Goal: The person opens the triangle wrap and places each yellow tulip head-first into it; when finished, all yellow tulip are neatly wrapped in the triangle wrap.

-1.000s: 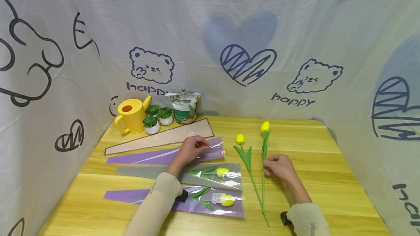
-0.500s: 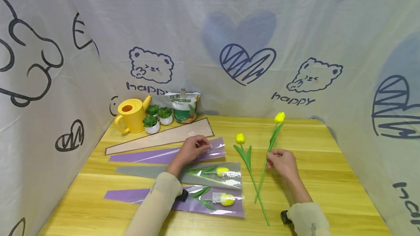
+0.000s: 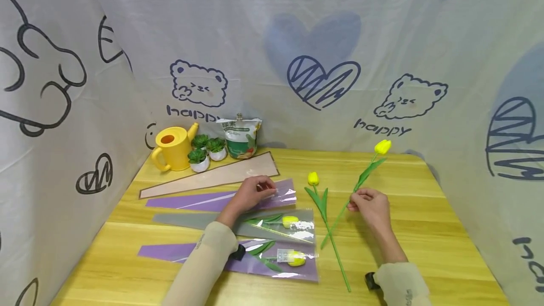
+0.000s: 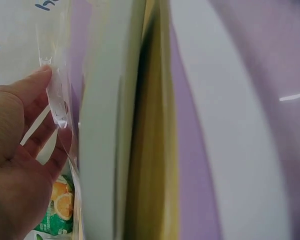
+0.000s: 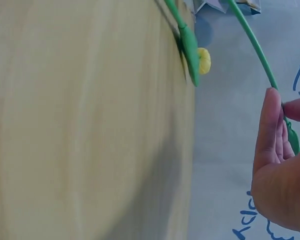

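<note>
With thumb and fingers, my right hand [image 3: 371, 207] pinches the green stem of a yellow tulip [image 3: 382, 147], held at a slant over the table. In the right wrist view the stem [image 5: 255, 45] passes between thumb and fingertips. A second yellow tulip [image 3: 313, 179] lies on the wood to its left, the two stems crossing in the head view. At the purple bouquet sleeve [image 3: 285, 192], my left hand [image 3: 252, 195] holds the clear plastic mouth. The left wrist view shows that clear edge [image 4: 57, 95] between thumb and fingers.
Nearer me lie a grey sleeve [image 3: 187, 221] and another purple sleeve [image 3: 165, 252], each with a tulip inside. Behind is a pale pink sleeve [image 3: 208, 177]. At the back left stand a yellow watering can [image 3: 175, 149], small potted succulents [image 3: 198, 157] and a green-white pouch [image 3: 241, 140].
My right hand has lifted the tulip and swung its head to the right, the stem's lower end moving left across the other stem. The left hand stays at the purple sleeve.
</note>
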The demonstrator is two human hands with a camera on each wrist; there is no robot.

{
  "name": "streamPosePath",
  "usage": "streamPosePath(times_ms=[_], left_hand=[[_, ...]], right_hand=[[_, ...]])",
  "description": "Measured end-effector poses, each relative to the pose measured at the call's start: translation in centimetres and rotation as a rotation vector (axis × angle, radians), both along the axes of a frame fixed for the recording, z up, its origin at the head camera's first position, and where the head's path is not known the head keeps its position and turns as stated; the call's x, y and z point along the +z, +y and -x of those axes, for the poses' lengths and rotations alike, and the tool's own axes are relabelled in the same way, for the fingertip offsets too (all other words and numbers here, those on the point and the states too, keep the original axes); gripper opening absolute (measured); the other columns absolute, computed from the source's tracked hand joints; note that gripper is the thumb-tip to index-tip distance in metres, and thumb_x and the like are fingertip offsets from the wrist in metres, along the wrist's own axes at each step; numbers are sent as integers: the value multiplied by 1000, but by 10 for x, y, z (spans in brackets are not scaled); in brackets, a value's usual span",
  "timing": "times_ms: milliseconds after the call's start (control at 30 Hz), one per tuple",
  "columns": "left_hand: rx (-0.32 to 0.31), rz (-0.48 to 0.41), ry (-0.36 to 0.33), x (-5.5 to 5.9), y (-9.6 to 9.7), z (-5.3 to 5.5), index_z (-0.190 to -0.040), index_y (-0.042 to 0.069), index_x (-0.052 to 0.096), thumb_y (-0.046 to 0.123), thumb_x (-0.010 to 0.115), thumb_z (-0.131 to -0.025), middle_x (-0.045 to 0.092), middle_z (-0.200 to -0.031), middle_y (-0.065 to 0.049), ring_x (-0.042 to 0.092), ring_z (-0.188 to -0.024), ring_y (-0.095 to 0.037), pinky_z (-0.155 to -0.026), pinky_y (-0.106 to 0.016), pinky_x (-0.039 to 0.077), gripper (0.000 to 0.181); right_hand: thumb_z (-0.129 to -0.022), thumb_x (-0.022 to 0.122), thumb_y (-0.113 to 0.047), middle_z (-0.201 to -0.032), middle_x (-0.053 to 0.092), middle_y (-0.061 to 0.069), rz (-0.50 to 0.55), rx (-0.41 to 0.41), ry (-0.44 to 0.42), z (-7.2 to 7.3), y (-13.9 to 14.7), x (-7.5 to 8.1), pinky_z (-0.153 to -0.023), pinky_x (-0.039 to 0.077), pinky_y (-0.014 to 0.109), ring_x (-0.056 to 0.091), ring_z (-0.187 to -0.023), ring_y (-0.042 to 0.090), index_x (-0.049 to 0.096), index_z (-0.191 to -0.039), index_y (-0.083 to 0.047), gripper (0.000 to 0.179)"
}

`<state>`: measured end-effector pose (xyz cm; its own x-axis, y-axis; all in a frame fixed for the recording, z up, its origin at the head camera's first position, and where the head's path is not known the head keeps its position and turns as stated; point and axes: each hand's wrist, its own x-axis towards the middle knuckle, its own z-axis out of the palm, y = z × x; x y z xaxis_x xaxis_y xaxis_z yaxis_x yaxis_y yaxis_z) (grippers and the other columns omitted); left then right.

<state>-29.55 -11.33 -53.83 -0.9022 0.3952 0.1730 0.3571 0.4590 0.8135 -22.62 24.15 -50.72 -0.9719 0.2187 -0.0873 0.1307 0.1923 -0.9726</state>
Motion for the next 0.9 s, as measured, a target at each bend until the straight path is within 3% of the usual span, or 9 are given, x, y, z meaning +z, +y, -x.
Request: streamPosePath(times_ms=[267,433,667,900], left_hand=[[-44,-5,20,6,3,-3,-97,9,75,16,76,-96,74,-94,-3,66,-87,-13,-83,-30,56,7],[-71,0,-8,5,6,-5,-98,11,76,15,76,-95,75,-98,-3,68,-91,-13,-85,-28,57,4],[-102,-2,-9,7,9,-9,-99,12,77,12,76,-95,75,-99,-3,68,-90,-12,-85,-28,57,4],[-122,-11,-27,7,11,-9,-99,11,77,13,75,-95,74,-98,-4,67,-89,-11,-84,-26,57,4]], right_hand=[[-94,62,2,-70,72,-3,122,-92,72,2,-5,6,-69,63,27,73,-63,10,64,-105,11,15],[-93,61,7,-68,71,0,198,-180,187,2,-10,8,-67,62,26,73,-61,11,64,-94,9,4],[-92,58,12,-67,70,2,296,-237,329,2,-13,9,-66,62,26,73,-61,12,61,-90,11,4],[-92,57,12,-66,67,4,353,-303,390,3,-11,9,-62,62,26,71,-57,13,60,-89,8,6]])
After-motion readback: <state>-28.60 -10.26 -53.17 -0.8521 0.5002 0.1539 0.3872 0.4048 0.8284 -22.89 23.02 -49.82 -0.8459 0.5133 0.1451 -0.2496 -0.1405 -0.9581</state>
